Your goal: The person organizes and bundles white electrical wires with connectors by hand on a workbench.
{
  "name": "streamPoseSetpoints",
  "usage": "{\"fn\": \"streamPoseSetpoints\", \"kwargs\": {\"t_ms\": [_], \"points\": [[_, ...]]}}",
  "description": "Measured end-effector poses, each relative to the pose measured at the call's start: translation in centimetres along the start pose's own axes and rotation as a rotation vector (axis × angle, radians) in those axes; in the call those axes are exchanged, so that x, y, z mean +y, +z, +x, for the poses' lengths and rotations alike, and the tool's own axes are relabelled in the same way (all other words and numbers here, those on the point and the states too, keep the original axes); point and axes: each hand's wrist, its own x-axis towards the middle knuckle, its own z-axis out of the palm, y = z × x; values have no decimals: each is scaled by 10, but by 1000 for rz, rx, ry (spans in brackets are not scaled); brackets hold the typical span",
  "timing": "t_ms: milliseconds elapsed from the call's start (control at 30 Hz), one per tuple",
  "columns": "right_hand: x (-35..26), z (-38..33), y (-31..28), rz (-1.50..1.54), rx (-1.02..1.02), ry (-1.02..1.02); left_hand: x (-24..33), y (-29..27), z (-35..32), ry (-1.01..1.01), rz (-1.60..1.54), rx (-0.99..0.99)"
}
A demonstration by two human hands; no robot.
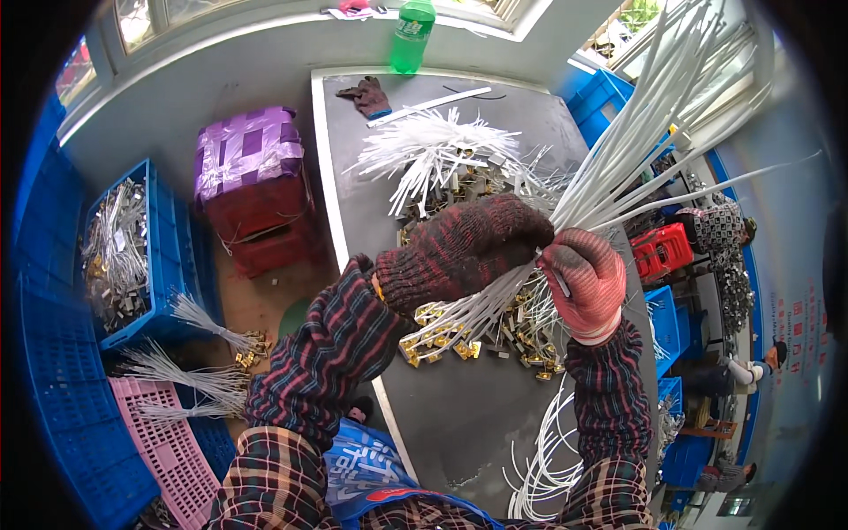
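Note:
My left hand (pixel 477 249), in a dark knitted glove, is wrapped around a thick bundle of white cables (pixel 609 177). Their long loose ends fan out to the upper right; brass-coloured metal connectors (pixel 442 340) hang at the lower end. Close against the bundle, my right hand (pixel 585 284), in a reddish glove with blackened fingertips, is closed in a pinch on a thin pale strip (pixel 560 283); the far part of the strip is hidden. Beneath both hands lies a heap of small metal connectors (pixel 530 340). Another bunch of white cables (pixel 442 146) rests behind my left hand.
Loose white cables (pixel 543 459) curve across the dark tabletop (pixel 459 433) near me. At its far end are a spare glove (pixel 367 95) and a green bottle (pixel 412 37). Left stand a purple-covered stool (pixel 249 155), a blue crate (pixel 172 238) and a pink basket (pixel 168 433). Other people work at right.

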Motion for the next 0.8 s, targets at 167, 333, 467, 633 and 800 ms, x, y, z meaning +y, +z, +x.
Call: {"fn": "streamPoseSetpoints", "kwargs": {"t_ms": [167, 333, 467, 633, 800], "points": [[-1, 3, -4, 14, -28, -10, -3, -4, 5, -18, -25, -50], [0, -1, -3, 34, -34, 20, 4, -5, 4, -140, -106, -74], [2, -1, -8, -45, -74, -55, 7, -1, 5, -335, -192, -46], [-3, 1, -14, -104, -103, -75, 7, 4, 11, -443, -245, -40], [-3, -5, -19, -94, -132, -70, -3, 7, 14, -578, -544, -50]]}}
